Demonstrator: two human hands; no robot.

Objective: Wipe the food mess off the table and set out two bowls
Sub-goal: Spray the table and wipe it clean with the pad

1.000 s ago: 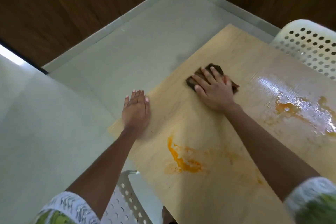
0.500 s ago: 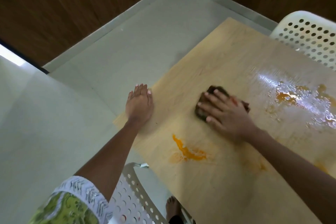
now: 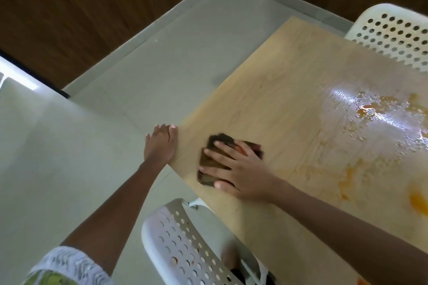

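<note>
From the head camera, the right hand [image 3: 240,176] is lying flat on a dark brown cloth [image 3: 212,164], its fingers spread straight and pressing the cloth down on the light wooden bench [image 3: 278,81]; this grip is released, pressing rather than curling round the cloth. The cloth is sitting under the fingers and sticking out past the fingertips, close to the bench's near-left edge. Left of that grip, the left hand [image 3: 159,146] is resting at the very edge of the bench with its fingers straight and together, holding nothing, its grip likewise released. Well to the right of the right hand, orange food smears [image 3: 416,201] are lying on the bench, and farther beyond them a wet, glistening patch [image 3: 370,111] with orange traces is catching the light. A white perforated chair [image 3: 183,250] is standing below the two forearms, and another white perforated chair [image 3: 393,34] is standing at the far right side of the bench
</note>
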